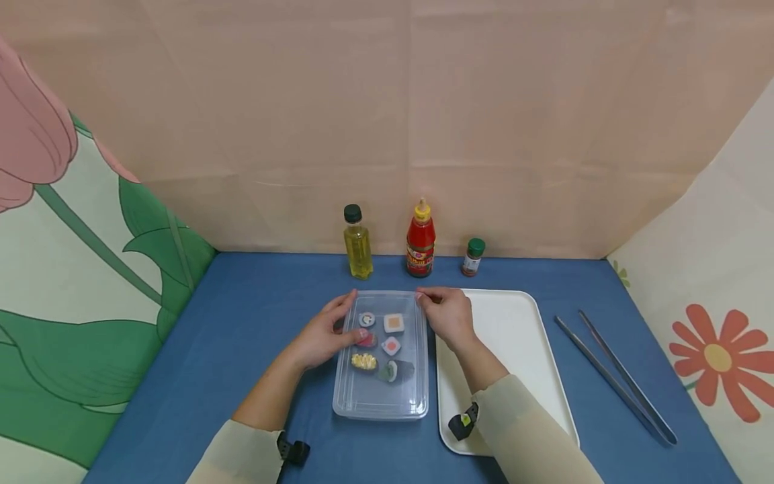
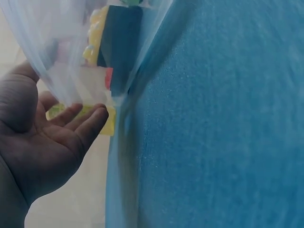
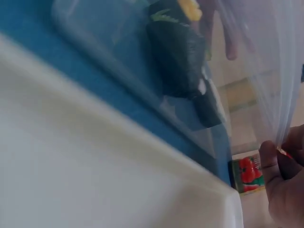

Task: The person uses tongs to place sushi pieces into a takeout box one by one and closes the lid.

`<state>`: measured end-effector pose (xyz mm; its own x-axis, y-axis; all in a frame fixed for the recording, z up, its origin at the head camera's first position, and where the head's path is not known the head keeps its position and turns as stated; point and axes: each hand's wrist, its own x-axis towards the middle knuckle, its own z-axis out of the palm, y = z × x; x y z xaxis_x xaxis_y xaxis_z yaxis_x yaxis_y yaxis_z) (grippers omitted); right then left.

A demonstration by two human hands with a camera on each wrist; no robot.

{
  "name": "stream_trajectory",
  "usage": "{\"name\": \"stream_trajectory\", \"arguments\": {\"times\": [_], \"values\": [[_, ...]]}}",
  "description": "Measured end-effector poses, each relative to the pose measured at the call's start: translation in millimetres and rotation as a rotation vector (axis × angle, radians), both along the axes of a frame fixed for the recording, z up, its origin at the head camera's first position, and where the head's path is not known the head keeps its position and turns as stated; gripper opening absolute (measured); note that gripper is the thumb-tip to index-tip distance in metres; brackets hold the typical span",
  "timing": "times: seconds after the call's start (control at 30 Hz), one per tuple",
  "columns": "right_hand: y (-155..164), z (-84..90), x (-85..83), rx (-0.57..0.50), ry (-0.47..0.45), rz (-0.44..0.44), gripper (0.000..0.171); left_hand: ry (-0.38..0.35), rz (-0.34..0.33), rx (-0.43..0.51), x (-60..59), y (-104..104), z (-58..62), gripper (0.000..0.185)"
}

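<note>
A clear plastic container point(image 1: 381, 403) with its clear lid on top stands in the middle of the blue table. Several small sushi pieces show through the plastic, among them a yellow piece point(image 1: 364, 361) and a white one with an orange centre point(image 1: 394, 323). My left hand point(image 1: 325, 334) holds the container's left side, thumb over the top and fingers along the wall. At the far right corner, my right hand point(image 1: 448, 312) pinches the lid's rim between thumb and fingers. The right wrist view shows dark-wrapped sushi point(image 3: 175, 52) inside.
A white tray point(image 1: 508, 349) lies right of the container, under my right forearm. Metal tongs point(image 1: 617, 376) lie farther right. Along the back stand an oil bottle point(image 1: 359, 249), a red sauce bottle point(image 1: 420, 242) and a small green-capped jar point(image 1: 473, 259).
</note>
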<state>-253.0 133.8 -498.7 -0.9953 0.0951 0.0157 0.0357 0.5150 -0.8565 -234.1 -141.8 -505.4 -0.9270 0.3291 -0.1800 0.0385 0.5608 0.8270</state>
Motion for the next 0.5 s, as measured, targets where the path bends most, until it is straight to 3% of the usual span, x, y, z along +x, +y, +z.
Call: {"name": "stream_trajectory", "arguments": {"times": [0.2,0.5], "values": [[4.5,-2.3,4.6,0.077,0.076,0.064,0.026,0.003,0.003,0.003,0.9,0.4,-0.5,0.091],[9.6,-6.1,7.3,0.057,0.039,0.117,0.034,0.015,0.006,-0.009,2.1,-0.9,0.6,0.09]]}}
